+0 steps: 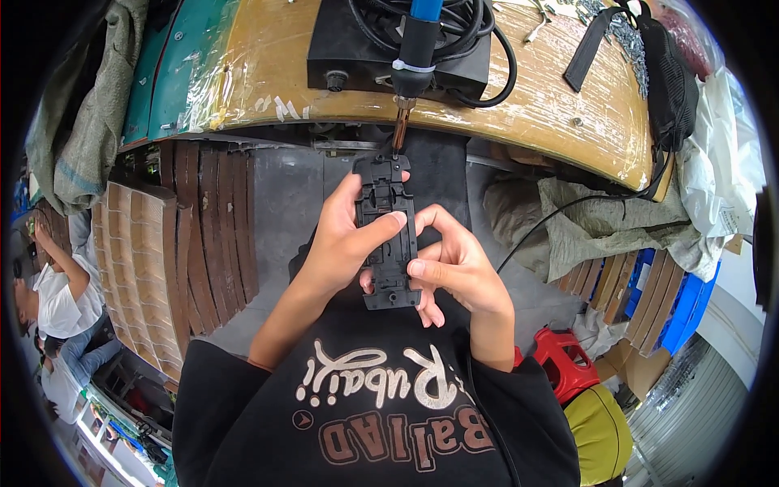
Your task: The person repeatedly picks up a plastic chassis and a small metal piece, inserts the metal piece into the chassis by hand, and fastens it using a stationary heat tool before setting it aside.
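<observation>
Between my two hands is a long black moulded plastic part (388, 235) that looks like a toy-car chassis, its recessed side facing up. My left hand (337, 239) grips it from the left, thumb lying across its middle and fingers underneath. At the lower right edge, the thumb and fingers of my right hand (462, 260) pinch it. A black and blue electric screwdriver (418, 45) points down from above. Its bit (400, 130) meets the far end of the part, near a corner hole; whether a screw sits there is too small to tell.
Ahead is a worn wooden bench (260, 65) carrying a black control box (349, 69) with coiled cable. Small screws (621, 40) lie at its far right. Stacked brown trays (207, 235) stand left, a red stool (560, 361) right. Other people (61, 284) sit at far left.
</observation>
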`<state>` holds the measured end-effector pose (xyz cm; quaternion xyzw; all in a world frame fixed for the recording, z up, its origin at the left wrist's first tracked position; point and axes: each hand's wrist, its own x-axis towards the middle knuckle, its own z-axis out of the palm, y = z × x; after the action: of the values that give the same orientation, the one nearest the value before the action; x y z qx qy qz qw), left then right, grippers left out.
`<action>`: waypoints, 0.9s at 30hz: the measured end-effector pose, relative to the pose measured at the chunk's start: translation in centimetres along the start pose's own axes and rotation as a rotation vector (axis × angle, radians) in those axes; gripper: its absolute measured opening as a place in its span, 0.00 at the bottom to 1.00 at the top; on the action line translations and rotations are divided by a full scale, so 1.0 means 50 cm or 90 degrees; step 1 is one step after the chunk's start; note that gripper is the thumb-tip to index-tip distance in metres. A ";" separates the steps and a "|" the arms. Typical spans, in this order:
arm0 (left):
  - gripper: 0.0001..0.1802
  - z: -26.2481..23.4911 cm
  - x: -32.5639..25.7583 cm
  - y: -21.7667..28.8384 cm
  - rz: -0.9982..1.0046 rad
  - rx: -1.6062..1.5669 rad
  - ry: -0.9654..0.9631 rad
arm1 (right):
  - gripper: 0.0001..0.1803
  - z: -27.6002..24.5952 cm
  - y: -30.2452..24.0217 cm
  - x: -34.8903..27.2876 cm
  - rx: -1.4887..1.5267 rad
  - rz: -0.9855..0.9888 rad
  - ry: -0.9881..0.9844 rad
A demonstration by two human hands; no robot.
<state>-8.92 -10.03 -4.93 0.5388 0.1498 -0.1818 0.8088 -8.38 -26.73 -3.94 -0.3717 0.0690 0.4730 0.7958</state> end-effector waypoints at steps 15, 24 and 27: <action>0.22 -0.002 0.002 -0.006 0.006 0.005 -0.004 | 0.16 -0.005 0.004 0.003 -0.008 -0.003 -0.004; 0.23 -0.002 0.005 -0.005 0.050 0.051 0.009 | 0.16 -0.004 0.004 0.007 -0.022 -0.003 -0.012; 0.23 -0.007 0.006 -0.006 0.069 0.072 0.004 | 0.16 -0.004 0.005 0.008 -0.016 -0.008 -0.010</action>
<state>-8.80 -9.87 -5.44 0.5917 0.1126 -0.1442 0.7851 -8.33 -26.49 -4.40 -0.3780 0.0544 0.4721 0.7945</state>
